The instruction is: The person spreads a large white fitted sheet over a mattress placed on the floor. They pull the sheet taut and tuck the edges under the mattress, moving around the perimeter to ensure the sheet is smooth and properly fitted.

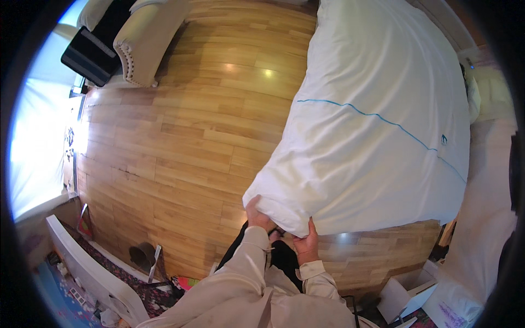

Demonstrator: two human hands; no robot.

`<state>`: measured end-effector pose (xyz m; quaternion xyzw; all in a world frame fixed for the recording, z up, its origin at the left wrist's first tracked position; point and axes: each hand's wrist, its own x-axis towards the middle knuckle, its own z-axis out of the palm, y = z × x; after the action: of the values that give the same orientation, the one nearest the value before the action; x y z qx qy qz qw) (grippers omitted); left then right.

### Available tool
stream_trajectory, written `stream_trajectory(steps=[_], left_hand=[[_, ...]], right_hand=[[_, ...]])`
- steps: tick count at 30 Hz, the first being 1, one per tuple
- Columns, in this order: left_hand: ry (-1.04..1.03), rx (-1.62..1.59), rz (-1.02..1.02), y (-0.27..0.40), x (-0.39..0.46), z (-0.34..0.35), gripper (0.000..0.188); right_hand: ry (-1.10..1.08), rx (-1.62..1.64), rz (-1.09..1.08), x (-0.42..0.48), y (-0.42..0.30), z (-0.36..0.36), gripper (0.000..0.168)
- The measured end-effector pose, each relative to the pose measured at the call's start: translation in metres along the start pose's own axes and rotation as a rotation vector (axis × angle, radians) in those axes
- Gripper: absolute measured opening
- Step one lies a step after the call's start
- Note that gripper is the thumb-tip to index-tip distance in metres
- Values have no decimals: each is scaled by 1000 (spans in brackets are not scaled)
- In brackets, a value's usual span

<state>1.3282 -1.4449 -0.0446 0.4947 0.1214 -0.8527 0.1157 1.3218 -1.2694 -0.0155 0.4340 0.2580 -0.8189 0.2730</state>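
A large white duvet or duvet cover [377, 172] spreads across the right half of the view, with soft creases over it. A thin blue line crosses it, and a small dark mark sits near its right side. My left hand [257, 214] grips its near left corner, the fingers partly under the cloth. A short way to the right, my right hand [307, 242] pinches the near edge, thumb and fingers on the fabric. Between the two hands the edge bunches and sags. What supports the cloth underneath is hidden.
Wood-plank flooring [184, 135] stretches to the left. A cream studded sofa [141, 45] stands at upper left, a dark case-like object [91, 55] against it. A dark bin [142, 255] sits at lower left by a white panel [94, 266]. At lower right is a white drawer unit [404, 293].
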Motion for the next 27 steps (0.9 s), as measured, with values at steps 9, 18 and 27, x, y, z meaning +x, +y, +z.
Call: stream_trajectory(steps=[9,18,27], left_hand=[[95,164,66,63,-30,-12,46],[-197,727,112,84,-54,-18,48],[-356,1466,23,107,-80,-4,41]], right_hand=[[-54,-51,-168,13,32,8,37],[-73,10,63,21,99,47,42],[21,-142,-9,10,136,35,40]])
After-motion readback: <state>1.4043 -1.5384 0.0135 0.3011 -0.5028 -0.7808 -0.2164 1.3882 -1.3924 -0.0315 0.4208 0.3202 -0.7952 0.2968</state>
